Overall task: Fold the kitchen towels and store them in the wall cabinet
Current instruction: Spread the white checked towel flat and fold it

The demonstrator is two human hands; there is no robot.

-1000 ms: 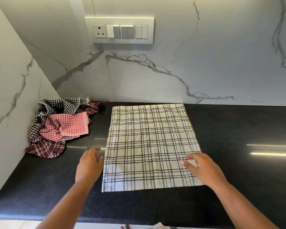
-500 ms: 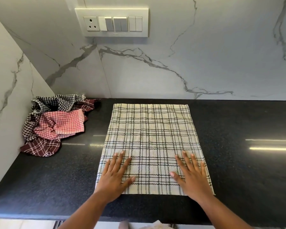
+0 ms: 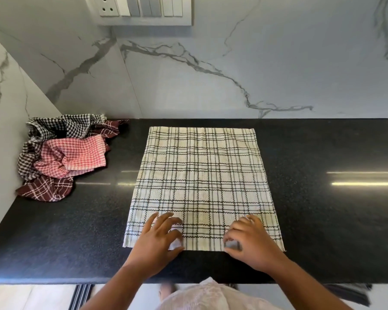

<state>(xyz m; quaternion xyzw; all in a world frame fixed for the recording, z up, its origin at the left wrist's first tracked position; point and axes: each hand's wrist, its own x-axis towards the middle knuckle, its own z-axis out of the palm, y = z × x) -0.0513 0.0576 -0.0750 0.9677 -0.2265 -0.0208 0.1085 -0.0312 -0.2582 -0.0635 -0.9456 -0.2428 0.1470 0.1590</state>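
A cream towel with black plaid lines (image 3: 202, 175) lies flat on the black countertop (image 3: 323, 220), reaching almost to the back wall. Both my hands rest on its near edge. My left hand (image 3: 159, 240) sits at the near left part, fingers curled on top and thumb at the hem. My right hand (image 3: 251, 242) is at the near right part, fingers bent and pinching the hem. A crumpled pile of other towels lies in the left corner: a black-and-white checked towel (image 3: 54, 128), a red checked towel (image 3: 74, 155) and a maroon plaid towel (image 3: 45, 189). No cabinet is in view.
Marble walls close the counter at the back and on the left. A switch panel (image 3: 143, 10) is on the back wall above the towel. The counter's front edge runs just under my wrists. The right side of the counter shows bare stone with light reflections.
My hands went from flat, spread palms on the towel's near part to curled fingers gripping its near hem. The view tilted down and moved closer.
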